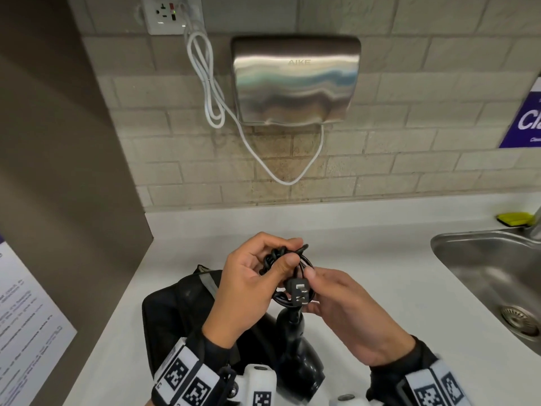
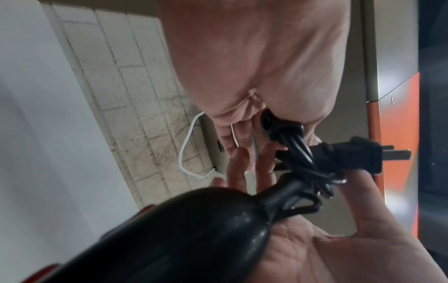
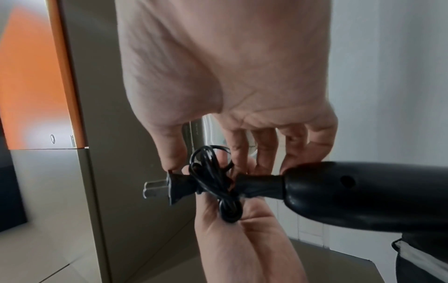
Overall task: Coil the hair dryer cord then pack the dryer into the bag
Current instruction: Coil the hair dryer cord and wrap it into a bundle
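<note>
- The person's left hand [image 1: 248,285] is raised above the white bench [image 1: 366,259], its grip curled round a bundle of thin black cord [image 1: 281,259], thumb pressed across the loops.
- The right hand [image 1: 348,315] sits just beside it, fingers bent, its grip pinching the cord bundle at the black two-pronged plug [image 1: 298,291]; the metal prongs face up toward the head camera.
- In the left wrist view the plug [image 2: 351,155] sticks out sideways from the wound cord [image 2: 295,145], with the right hand's [image 2: 327,249] thumb under it and the left hand's [image 2: 254,67] fingers closed on the knotted part.
- In the right wrist view the right hand [image 3: 230,76] has its fingertips [image 3: 290,164] resting against the handle end of the glossy black hair dryer [image 3: 363,191]; the cord [image 3: 218,183] is bunched between the plug [image 3: 174,187] and that handle, the left hand [image 3: 232,229] gripping from below.
- The hair dryer [image 1: 298,356] hangs below the two hands, handle end up, in front of the black soft bag [image 1: 175,312] that lies on the bench; whether the dryer touches the bag I cannot tell.
- On the tiled wall behind are a brushed steel hand dryer [image 1: 295,80], its white cable [image 1: 210,92] looped to a white wall socket [image 1: 167,16].
- A steel sink [image 1: 491,276] lies to the right, with a yellow sponge [image 1: 515,218] at its far rim.
</note>
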Demonstrator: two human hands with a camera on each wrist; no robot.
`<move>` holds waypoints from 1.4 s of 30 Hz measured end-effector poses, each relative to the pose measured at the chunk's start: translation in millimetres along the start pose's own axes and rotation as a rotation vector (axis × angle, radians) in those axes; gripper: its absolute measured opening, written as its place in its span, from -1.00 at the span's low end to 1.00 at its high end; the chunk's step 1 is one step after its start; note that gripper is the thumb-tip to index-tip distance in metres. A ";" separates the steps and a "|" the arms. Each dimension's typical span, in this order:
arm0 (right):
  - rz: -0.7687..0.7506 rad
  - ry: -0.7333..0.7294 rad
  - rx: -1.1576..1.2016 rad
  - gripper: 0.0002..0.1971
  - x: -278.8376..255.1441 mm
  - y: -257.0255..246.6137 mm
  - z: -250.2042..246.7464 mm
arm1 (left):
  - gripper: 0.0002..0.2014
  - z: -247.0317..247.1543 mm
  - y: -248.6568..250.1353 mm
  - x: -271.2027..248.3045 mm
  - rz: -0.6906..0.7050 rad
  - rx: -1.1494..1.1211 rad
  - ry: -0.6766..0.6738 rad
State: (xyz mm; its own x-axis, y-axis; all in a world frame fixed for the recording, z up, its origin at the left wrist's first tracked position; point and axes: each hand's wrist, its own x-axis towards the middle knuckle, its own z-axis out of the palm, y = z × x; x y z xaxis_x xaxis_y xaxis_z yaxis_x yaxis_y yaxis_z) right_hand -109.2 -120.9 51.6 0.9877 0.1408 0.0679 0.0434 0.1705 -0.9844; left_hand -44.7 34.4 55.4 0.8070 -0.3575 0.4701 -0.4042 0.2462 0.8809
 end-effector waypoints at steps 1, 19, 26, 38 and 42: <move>-0.007 -0.007 -0.008 -0.56 -1.1 -0.6 0.7 | -0.87 1.3 -0.1 0.2 0.003 -0.001 -0.009; -0.650 0.449 -0.530 -0.43 -20.5 21.7 18.7 | -0.87 2.8 -7.5 0.1 0.068 -0.026 0.039; -0.761 0.502 -0.889 -0.68 -18.8 17.5 19.0 | -0.90 5.3 -6.5 2.2 0.057 0.007 0.042; -0.783 0.412 -0.848 -0.80 -20.0 9.5 41.1 | -0.76 -3.9 -4.2 4.8 0.028 0.000 0.040; -0.801 0.263 -0.662 -0.73 -28.2 14.1 36.1 | -0.68 -4.5 -6.1 3.2 -0.026 -0.139 0.036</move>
State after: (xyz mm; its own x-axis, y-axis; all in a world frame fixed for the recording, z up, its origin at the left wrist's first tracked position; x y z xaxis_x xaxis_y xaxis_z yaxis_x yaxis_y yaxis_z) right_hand -141.9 -87.2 41.7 0.6337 -0.0056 0.7736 0.6876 -0.4541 -0.5665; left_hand -37.7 35.8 51.3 0.8320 -0.3337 0.4431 -0.3215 0.3609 0.8755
